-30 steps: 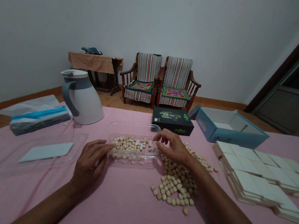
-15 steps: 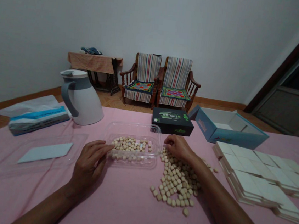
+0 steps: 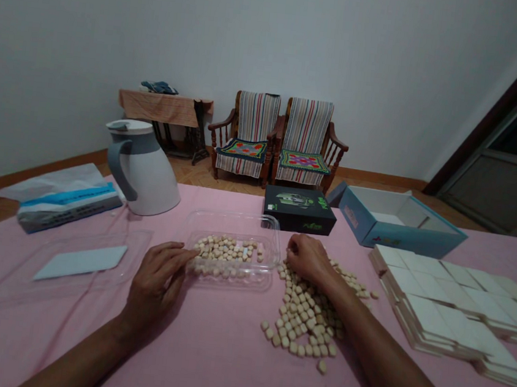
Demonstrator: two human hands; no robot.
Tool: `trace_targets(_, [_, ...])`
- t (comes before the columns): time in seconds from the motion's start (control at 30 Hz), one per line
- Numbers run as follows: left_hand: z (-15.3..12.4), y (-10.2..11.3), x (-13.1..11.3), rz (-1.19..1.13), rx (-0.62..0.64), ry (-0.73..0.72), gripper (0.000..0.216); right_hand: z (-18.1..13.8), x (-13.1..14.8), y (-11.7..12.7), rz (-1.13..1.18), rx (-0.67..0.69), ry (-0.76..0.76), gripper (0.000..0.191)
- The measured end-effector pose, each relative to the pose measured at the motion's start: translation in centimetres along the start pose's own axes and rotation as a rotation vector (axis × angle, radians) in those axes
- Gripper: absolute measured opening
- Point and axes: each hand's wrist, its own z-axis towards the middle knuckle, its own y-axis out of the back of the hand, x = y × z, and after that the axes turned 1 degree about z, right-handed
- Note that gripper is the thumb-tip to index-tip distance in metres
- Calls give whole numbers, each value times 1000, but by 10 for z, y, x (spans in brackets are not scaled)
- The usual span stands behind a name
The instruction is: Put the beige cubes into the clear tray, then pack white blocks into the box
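Observation:
A clear plastic tray (image 3: 269,230) sits mid-table on the pink cloth, with several small beige pieces inside. My left hand (image 3: 155,281) rests flat against the tray's left end, fingers stretched along its near wall. To the tray's right lies a loose heap of the same beige pieces (image 3: 304,318). My right hand (image 3: 307,257) is on the heap's far end, beside the tray's right wall, with its fingers curled down in a pinch over the pieces. What they hold is hidden.
A white and grey jug (image 3: 141,167) stands far left, beside a blue and white packet (image 3: 66,204). A clear lid with a pale card (image 3: 79,261) lies left. A black box (image 3: 300,209), an open blue box (image 3: 398,220) and stacks of cream tiles (image 3: 450,306) fill the right.
My right hand drew back from over the tray's right end to the far end of the heap and closed its fingers there. My left hand stayed put.

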Motion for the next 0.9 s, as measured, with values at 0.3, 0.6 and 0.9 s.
trace_targets(0.3, [0,0,-1,12,3,-1,28,-7,33,35,607,-176,362,12])
trace_targets(0.6, [0,1,-1,6,-10,5,28,-10,34,31,584,-75,483,17])
trace_targets(0.9, [-1,-1,2,14,-3,-4,30,-2,23,25,571,-190,288,20])
